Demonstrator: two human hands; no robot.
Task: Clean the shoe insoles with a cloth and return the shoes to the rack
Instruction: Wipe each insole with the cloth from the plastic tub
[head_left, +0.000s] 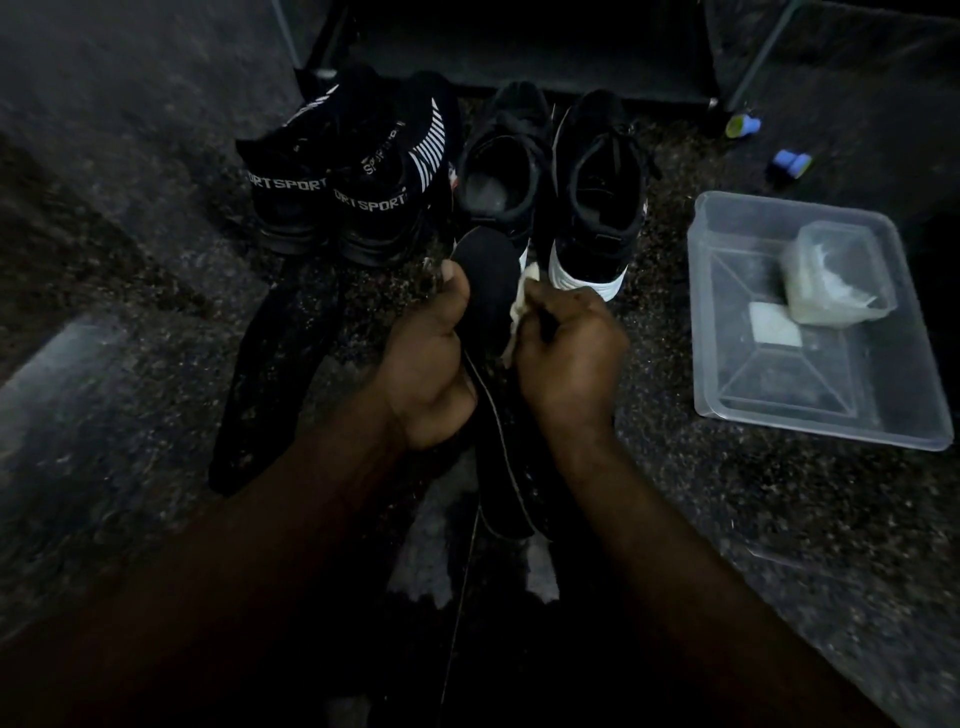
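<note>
Hands meet at the centre of the view. Left hand (426, 358) grips the black insole (488, 260) along its left edge, thumb on top, holding it raised off the floor. Right hand (569, 358) is clenched round a white cloth (522, 306), which touches the insole's right edge.

Recommended procedure: brace the insole firmly with the left hand so it does not flex. Wipe in long strokes along its length, and turn the cloth to a fresh face as it soils.

The insole lies between the two hands, its far end pointing at the shoes. The sport shoes (337, 197) stand to the left, the black-and-white shoes (597, 182) just beyond the insole, and the rack (519, 47) behind both pairs. A clear tray (821, 428) sits well apart on the right.
</note>
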